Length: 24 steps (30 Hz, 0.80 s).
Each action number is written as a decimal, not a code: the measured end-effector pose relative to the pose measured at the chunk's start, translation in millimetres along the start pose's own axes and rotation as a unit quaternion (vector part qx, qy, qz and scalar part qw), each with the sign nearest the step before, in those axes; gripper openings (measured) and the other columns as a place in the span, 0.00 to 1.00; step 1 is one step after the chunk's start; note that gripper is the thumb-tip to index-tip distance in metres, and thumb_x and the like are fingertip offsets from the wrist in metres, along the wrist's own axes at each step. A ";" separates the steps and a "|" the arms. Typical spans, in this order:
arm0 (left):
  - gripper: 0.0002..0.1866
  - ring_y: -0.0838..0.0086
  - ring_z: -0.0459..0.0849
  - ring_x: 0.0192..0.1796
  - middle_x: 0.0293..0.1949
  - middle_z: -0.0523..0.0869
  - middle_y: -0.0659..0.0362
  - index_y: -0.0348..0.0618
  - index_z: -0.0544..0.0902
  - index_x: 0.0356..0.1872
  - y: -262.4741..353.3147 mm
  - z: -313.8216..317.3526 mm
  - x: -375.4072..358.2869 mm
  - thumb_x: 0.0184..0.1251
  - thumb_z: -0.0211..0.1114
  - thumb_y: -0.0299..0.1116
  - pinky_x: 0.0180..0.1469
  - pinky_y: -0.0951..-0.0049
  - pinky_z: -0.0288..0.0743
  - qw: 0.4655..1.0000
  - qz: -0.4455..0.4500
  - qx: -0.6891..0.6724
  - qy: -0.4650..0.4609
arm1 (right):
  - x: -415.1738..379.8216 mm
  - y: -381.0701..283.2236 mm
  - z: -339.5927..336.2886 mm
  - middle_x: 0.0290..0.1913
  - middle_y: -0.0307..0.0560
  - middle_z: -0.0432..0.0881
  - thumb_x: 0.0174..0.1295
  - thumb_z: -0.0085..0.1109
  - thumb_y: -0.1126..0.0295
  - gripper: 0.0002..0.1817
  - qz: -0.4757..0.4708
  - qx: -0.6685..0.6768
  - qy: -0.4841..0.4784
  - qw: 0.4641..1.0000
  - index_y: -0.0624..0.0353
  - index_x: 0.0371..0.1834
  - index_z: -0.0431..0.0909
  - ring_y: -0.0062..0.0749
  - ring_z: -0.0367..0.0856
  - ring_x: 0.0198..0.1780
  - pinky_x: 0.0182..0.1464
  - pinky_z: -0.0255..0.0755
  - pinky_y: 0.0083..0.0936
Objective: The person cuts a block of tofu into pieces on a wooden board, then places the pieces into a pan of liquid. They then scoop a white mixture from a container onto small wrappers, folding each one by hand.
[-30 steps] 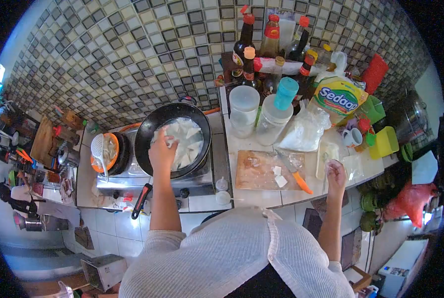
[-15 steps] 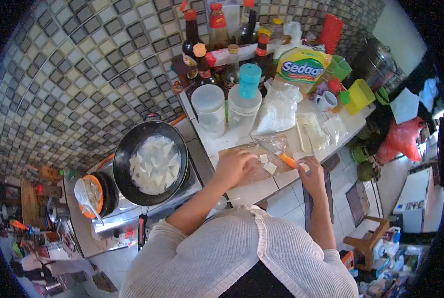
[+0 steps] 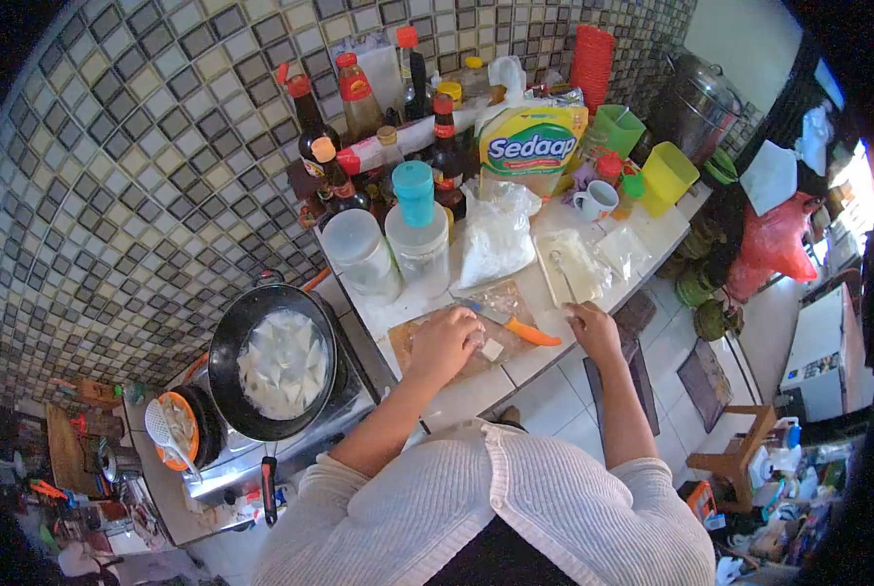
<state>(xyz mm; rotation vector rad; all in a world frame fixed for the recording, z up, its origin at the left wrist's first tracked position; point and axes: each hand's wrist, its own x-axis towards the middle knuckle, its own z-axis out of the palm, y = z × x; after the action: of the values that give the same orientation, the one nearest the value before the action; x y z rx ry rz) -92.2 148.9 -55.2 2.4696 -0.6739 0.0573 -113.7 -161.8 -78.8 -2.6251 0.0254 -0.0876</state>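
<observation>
On the wooden cutting board [image 3: 412, 337], my left hand [image 3: 444, 344] has its fingers curled down over a pale, flat piece that is mostly hidden by the fingertips. Just right of them lies a small white square piece [image 3: 492, 349]. A knife [image 3: 532, 333] with an orange handle rests across the board's right side, its handle pointing off the edge and no hand on it. Farther right, my right hand [image 3: 594, 330] pinches the handle end of a spoon [image 3: 562, 273]. The spoon's bowl rests in a white tray [image 3: 551, 256] holding a pale substance.
At left, a black wok [image 3: 220, 356] on the stove [image 3: 354, 386] holds white triangular pieces in liquid. Behind the board stand plastic jars [image 3: 361, 252], a bag of white powder [image 3: 496, 244] and several sauce bottles [image 3: 312, 117]. A skimmer [image 3: 166, 430] lies on an orange-rimmed bowl [image 3: 194, 415].
My right hand has left the knife's handle area and reached the spoon's handle. My left hand has closed down over the white pieces. The whole view has shifted.
</observation>
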 end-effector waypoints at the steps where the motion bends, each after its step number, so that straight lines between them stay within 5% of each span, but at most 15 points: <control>1: 0.10 0.64 0.79 0.52 0.48 0.80 0.64 0.52 0.84 0.39 -0.8 0.8 0.9 0.56 0.68 0.37 0.55 0.64 0.74 1.000 -0.002 0.003 0.003 | 5.5 10.3 7.5 0.39 0.49 0.82 0.56 0.60 0.71 0.15 -0.018 0.055 0.025 0.998 0.51 0.49 0.82 0.47 0.82 0.39 0.45 0.76 0.34; 3: 0.07 0.63 0.79 0.52 0.49 0.81 0.63 0.51 0.83 0.37 -7.1 4.1 1.9 0.58 0.66 0.36 0.54 0.63 0.74 0.999 0.020 -0.030 -0.035 | 19.4 26.7 16.0 0.40 0.50 0.84 0.59 0.58 0.76 0.10 -0.038 0.082 0.088 0.992 0.57 0.42 0.85 0.37 0.84 0.39 0.45 0.76 0.28; 5: 0.08 0.62 0.79 0.51 0.47 0.81 0.62 0.50 0.83 0.38 -7.7 8.7 1.3 0.58 0.65 0.36 0.52 0.63 0.75 0.999 0.011 -0.010 -0.032 | 33.9 38.6 14.7 0.41 0.49 0.85 0.60 0.57 0.77 0.12 0.046 0.236 0.091 0.966 0.57 0.47 0.83 0.29 0.84 0.37 0.43 0.76 0.24; 6: 0.08 0.62 0.79 0.50 0.45 0.82 0.62 0.50 0.83 0.39 -7.3 10.6 1.0 0.58 0.64 0.35 0.51 0.63 0.76 0.999 0.004 0.005 -0.032 | 41.3 40.2 11.7 0.39 0.47 0.85 0.63 0.53 0.75 0.13 0.003 0.291 0.110 0.950 0.60 0.49 0.81 0.25 0.84 0.34 0.39 0.75 0.21; 13: 0.07 0.57 0.82 0.42 0.34 0.84 0.54 0.46 0.80 0.38 19.2 -1.6 11.9 0.63 0.61 0.35 0.44 0.59 0.75 0.998 -0.052 -0.030 0.022 | 58.2 59.8 -11.6 0.34 0.53 0.84 0.67 0.48 0.70 0.13 -0.005 0.131 0.203 0.970 0.64 0.44 0.81 0.36 0.84 0.35 0.40 0.75 0.28; 17: 0.07 0.58 0.85 0.35 0.34 0.86 0.54 0.44 0.80 0.39 25.5 -1.4 18.3 0.64 0.61 0.34 0.38 0.62 0.76 0.985 -0.110 -0.115 0.059 | 49.7 73.4 6.4 0.31 0.52 0.83 0.71 0.44 0.67 0.15 0.018 0.235 0.188 0.953 0.67 0.36 0.78 0.37 0.84 0.34 0.38 0.74 0.29; 19: 0.08 0.63 0.86 0.34 0.36 0.86 0.54 0.44 0.81 0.41 26.9 -0.7 23.0 0.64 0.62 0.35 0.37 0.66 0.76 0.974 -0.157 -0.163 0.020 | 51.5 70.3 8.5 0.28 0.50 0.83 0.72 0.42 0.65 0.17 0.054 0.391 0.184 0.900 0.68 0.36 0.77 0.34 0.84 0.29 0.36 0.74 0.26; 24: 0.10 0.73 0.86 0.33 0.35 0.88 0.56 0.42 0.82 0.46 34.4 1.1 43.8 0.65 0.61 0.29 0.38 0.73 0.77 0.951 -0.215 -0.224 0.002 | 52.7 90.2 -15.2 0.26 0.47 0.82 0.74 0.41 0.63 0.18 0.041 0.398 0.220 0.890 0.68 0.38 0.75 0.28 0.83 0.28 0.34 0.74 0.23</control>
<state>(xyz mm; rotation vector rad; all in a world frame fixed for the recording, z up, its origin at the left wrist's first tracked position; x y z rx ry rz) -70.6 104.0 -30.2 2.1154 -0.1097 -0.2342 -62.3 -249.5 -107.0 -1.7327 0.2106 -0.5408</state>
